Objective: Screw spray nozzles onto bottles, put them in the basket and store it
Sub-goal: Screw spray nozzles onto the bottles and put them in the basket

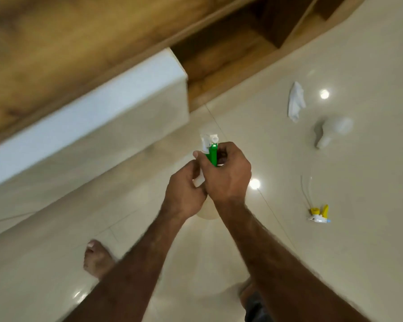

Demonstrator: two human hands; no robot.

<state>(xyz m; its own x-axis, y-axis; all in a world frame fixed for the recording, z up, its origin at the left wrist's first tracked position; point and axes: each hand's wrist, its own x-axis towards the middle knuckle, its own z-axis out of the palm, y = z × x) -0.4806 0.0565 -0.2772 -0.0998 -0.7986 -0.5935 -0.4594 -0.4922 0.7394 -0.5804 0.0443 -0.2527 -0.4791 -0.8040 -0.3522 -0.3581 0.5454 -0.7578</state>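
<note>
Green nozzle (212, 155) gripped by curled right hand (226, 175); bottle (207, 215) beneath clasped by left hand (184, 189). Threads may be crossed if nozzle is turned tilted.

- Spray nozzle (210, 145): white head, bright green trigger.
- Second spray nozzle (318, 213): yellow and white, pale blue tip.
- Bottle (333, 131) on the floor: white.
- Cloth (296, 102): white.
- Floor tiles (358, 54): glossy cream.
- Cabinet (56, 43): warm brown wood grain.
</note>
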